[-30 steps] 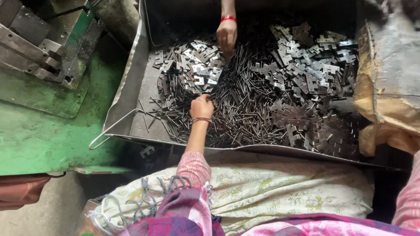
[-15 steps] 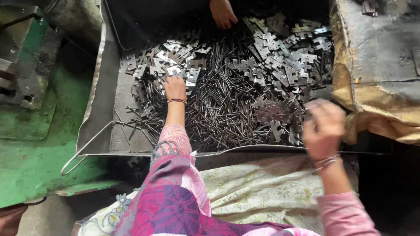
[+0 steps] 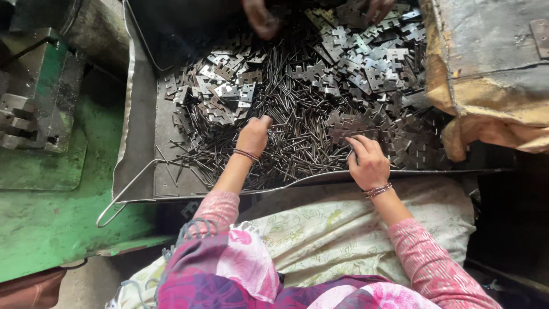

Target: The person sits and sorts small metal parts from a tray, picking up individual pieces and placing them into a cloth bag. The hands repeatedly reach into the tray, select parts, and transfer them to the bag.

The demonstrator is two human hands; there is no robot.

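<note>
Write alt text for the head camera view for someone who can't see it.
A person's left hand and right hand rest in a metal tray heaped with thin metal pins and flat hinge plates. Another person's hands reach in from the far side; a green machine stands on the left.

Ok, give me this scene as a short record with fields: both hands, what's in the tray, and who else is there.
left hand: palm down on the thin metal pins, fingers curled
right hand: at the tray's near rim, fingertips on flat metal plates
tray: grey metal, wire handle at its corner
other person's hands: at the far side
lap: pale patterned cloth
</note>
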